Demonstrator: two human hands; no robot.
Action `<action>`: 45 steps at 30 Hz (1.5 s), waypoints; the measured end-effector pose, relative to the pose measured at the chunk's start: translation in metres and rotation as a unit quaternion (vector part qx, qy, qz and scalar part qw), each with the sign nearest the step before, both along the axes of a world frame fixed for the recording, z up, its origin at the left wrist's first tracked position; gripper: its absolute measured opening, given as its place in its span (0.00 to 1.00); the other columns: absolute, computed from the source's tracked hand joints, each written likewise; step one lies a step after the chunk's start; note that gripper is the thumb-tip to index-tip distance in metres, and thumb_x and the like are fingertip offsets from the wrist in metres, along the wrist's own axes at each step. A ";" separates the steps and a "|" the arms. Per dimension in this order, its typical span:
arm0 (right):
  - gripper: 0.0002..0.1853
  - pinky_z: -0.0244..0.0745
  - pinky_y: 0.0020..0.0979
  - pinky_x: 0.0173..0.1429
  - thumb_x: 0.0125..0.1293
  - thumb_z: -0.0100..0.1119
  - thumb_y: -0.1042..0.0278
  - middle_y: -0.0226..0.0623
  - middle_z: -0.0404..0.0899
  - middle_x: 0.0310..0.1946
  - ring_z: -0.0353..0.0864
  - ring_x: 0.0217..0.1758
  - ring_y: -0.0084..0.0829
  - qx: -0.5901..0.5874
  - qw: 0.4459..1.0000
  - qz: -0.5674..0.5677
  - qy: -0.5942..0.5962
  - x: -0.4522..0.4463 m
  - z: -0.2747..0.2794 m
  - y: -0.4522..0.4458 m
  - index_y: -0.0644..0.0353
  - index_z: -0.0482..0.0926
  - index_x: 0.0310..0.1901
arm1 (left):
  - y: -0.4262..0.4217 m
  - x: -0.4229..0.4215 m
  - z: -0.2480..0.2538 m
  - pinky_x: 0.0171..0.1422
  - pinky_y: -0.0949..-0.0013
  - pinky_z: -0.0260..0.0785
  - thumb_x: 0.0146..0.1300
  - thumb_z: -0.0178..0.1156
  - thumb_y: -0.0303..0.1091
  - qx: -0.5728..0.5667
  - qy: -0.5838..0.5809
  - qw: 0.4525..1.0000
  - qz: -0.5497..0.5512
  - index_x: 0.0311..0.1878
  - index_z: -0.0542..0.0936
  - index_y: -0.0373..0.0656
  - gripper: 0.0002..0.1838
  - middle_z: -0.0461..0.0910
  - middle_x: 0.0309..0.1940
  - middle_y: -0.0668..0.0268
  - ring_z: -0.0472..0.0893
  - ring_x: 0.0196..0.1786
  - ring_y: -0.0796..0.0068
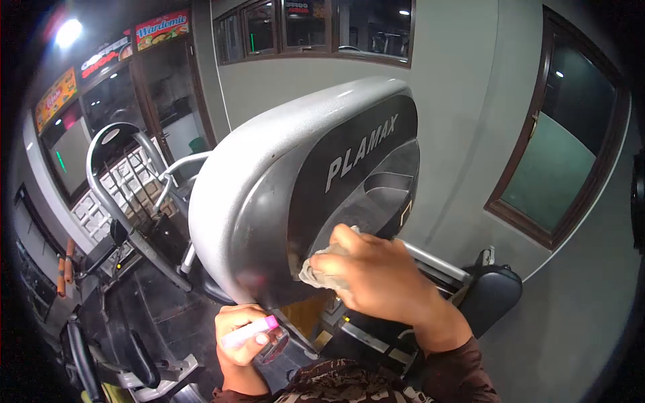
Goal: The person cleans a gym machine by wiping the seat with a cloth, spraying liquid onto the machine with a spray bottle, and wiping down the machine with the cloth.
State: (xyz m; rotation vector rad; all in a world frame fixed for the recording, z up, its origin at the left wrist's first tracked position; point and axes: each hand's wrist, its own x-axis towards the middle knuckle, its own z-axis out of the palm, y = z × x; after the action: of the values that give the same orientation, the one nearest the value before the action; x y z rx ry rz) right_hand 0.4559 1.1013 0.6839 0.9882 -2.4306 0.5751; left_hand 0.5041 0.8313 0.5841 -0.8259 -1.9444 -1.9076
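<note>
My right hand (376,272) is closed around a crumpled, light grey cloth (316,274). The cloth lies against the lower part of the dark front panel of a gym machine's cover (269,141), a rounded silver shell lettered PLAMAX. Lower and to the left, my left hand (236,336) grips a spray bottle with a pink-tipped, pale head (271,322). The bottle's see-through body shows partly below the fingers; the rest is hidden by the hand. A moulded recess (390,185) is in the panel above my right hand.
A black padded seat (494,299) and a silver bar sit right of the cover. Another weight machine (111,154) stands at the left, with black pads and bars below it. A brown-framed door (571,134) is in the right wall.
</note>
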 end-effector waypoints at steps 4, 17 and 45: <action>0.13 0.81 0.48 0.34 0.53 0.73 0.67 0.36 0.76 0.36 0.87 0.36 0.45 -0.032 0.994 -0.098 0.042 -0.021 0.003 0.009 0.44 0.84 0.41 | -0.005 -0.004 -0.002 0.34 0.69 0.77 0.62 0.72 0.45 -0.001 0.021 0.999 -0.028 0.33 0.86 0.34 0.19 0.87 0.26 0.59 0.86 0.26 0.68; 0.18 0.82 0.39 0.41 0.50 0.72 0.67 0.31 0.79 0.43 0.87 0.40 0.40 0.058 0.995 -0.066 -0.045 0.039 0.013 -0.017 0.44 0.87 0.46 | -0.011 -0.008 -0.003 0.32 0.71 0.77 0.63 0.72 0.42 -0.005 0.048 0.997 -0.054 0.34 0.86 0.33 0.18 0.87 0.26 0.57 0.87 0.26 0.68; 0.16 0.81 0.51 0.60 0.63 0.66 0.56 0.45 0.86 0.51 0.87 0.54 0.53 0.003 0.931 -0.351 -0.102 -0.074 0.012 0.007 0.48 0.89 0.50 | -0.014 -0.008 -0.005 0.32 0.71 0.75 0.63 0.72 0.43 -0.017 0.048 0.997 -0.062 0.34 0.86 0.34 0.18 0.87 0.26 0.60 0.86 0.25 0.68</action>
State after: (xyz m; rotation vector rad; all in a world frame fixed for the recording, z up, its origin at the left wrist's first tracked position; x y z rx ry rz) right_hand 0.3814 1.1081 0.6955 0.0093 -2.7219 0.4162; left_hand 0.4962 0.8173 0.5792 -1.0499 -1.9146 -1.8697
